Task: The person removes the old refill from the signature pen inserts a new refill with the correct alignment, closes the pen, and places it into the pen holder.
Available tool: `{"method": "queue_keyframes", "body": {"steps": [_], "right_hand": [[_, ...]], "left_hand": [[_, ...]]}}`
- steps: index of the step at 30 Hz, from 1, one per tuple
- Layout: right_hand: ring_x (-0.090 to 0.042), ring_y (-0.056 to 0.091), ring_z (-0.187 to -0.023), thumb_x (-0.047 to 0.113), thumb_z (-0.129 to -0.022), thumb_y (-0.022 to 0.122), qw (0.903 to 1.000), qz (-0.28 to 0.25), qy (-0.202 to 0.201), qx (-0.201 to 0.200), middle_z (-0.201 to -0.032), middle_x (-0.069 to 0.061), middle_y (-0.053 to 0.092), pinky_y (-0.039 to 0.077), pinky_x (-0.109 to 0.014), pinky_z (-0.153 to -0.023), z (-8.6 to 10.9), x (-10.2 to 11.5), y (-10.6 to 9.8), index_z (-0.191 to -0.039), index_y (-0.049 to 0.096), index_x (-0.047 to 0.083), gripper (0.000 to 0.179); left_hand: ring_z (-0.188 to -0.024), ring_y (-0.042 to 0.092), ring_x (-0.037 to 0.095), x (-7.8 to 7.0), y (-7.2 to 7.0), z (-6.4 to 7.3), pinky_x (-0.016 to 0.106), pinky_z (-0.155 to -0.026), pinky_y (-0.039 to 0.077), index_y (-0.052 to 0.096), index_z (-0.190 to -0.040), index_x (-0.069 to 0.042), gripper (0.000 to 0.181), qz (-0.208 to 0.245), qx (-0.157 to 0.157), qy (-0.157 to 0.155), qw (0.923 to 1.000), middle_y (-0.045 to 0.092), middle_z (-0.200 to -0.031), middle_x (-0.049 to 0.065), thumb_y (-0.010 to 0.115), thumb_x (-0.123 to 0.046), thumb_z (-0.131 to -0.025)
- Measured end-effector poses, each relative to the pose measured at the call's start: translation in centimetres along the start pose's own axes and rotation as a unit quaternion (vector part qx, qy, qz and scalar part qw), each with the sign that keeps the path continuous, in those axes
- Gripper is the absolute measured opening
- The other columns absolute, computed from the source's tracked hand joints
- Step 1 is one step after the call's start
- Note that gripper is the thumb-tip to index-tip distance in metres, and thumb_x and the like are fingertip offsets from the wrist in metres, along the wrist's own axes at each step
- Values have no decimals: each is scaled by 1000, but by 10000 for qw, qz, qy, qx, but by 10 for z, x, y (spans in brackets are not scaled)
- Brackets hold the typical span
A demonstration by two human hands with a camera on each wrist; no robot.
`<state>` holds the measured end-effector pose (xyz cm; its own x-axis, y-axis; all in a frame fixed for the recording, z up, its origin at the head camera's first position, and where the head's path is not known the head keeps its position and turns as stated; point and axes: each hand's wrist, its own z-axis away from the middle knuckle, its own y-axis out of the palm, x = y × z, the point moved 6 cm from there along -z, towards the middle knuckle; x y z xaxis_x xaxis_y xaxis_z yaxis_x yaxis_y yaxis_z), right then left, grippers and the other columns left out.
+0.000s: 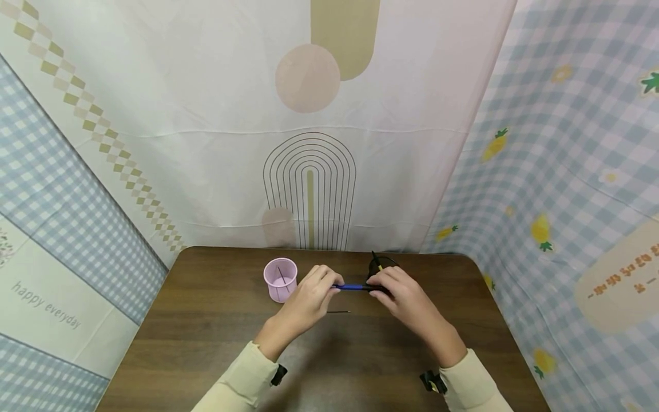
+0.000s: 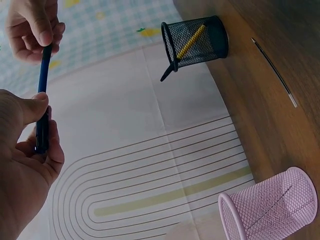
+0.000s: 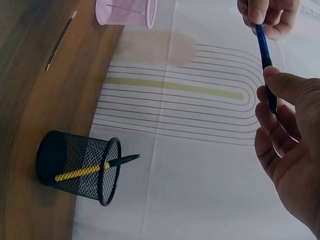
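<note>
Both hands hold one blue pen (image 1: 352,287) level above the table. The left hand (image 1: 312,289) pinches its clip end between thumb and fingers. At the dark end, the right hand (image 1: 399,292) pinches it the same way. A pen refill (image 2: 275,72), thin and dark with a pale end, lies on the table below the hands. Left of the left hand stands a pink mesh pen cup (image 1: 280,280) with a thin dark stick inside, perhaps another refill. A black mesh pen cup (image 3: 77,162) stands behind the right hand and holds a yellow and black pen (image 3: 95,170).
The brown wooden table (image 1: 206,343) meets a white patterned cloth (image 1: 216,171) at its back edge. A blue checked cloth (image 1: 566,171) hangs along the right side. Each forearm wears a small black device (image 1: 278,375) near the cuff.
</note>
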<state>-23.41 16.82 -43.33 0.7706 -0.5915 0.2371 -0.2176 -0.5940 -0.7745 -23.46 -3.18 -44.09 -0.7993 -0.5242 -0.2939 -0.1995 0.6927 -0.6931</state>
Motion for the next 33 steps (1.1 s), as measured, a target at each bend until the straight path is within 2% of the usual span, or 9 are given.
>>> {"method": "queue_keyframes", "body": {"steps": [10,20,25,33], "right_hand": [[-16,61,-92,6,-80,87,9988,378,-312,-80,-103,1,68,54,-31,-76,-9,4,0,-102,74,12,26],[-18,61,-92,2,-78,86,9959,738,-516,44,-103,-3,67,55,-30,-76,-10,4,4,-104,74,9,30],[-18,61,-92,3,-80,85,9957,812,-436,65,-103,-2,67,56,-31,-77,-10,2,3,-102,74,10,25],[-20,63,-93,1,-81,84,9954,924,-248,-4,-104,-4,68,57,-35,-77,-7,-17,-7,-102,75,9,25]], "left_hand": [[-94,61,17,-1,0,-3,29,-83,53,66,-104,-7,15,34,-117,-27,9999,63,-98,1,73,-1,-92],[-95,61,16,0,5,-4,29,-84,53,66,-104,-8,16,40,-3,-110,9999,63,-98,0,74,-3,-92],[-96,61,17,2,6,-5,30,-84,54,65,-106,-9,20,-2,19,-153,9999,63,-100,0,77,-7,-91],[-101,61,21,12,5,-2,39,-88,53,65,-119,-8,41,-263,26,-465,9986,64,-109,4,85,-23,-86]]}}
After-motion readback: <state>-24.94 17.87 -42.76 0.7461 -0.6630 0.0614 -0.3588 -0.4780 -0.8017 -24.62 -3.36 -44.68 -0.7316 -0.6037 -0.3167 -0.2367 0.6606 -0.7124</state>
